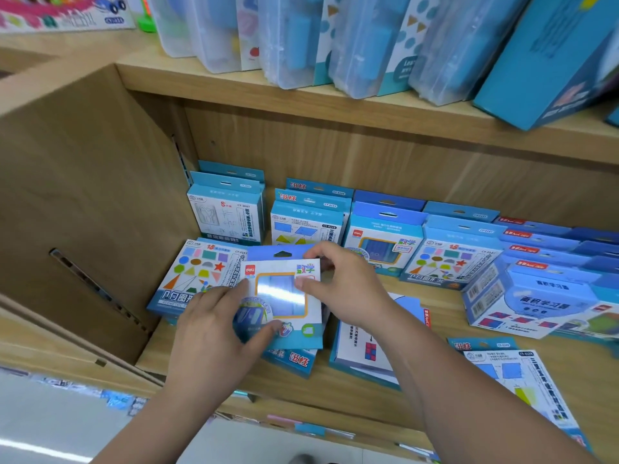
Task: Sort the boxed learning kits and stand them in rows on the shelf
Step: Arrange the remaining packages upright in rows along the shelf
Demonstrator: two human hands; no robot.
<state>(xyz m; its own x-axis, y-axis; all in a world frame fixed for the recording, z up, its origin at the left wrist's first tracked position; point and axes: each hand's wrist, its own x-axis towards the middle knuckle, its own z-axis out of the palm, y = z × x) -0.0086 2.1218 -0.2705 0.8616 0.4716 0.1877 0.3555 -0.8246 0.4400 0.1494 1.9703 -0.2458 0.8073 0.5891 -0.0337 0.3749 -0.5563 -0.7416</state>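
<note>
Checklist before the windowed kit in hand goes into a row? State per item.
1. Grip: left hand and right hand both pinch the held kit: ok.
2. Matching row: standing kit with the same orange-framed window, at the back: ok.
3. Free slot in front of that row: hidden by the right hand: cannot tell.
4. Upright: held kit faces up, hang tab toward the back: not ok.
5. Loose kits sorted: shapes kit lies flat at the left: not ok.
</note>
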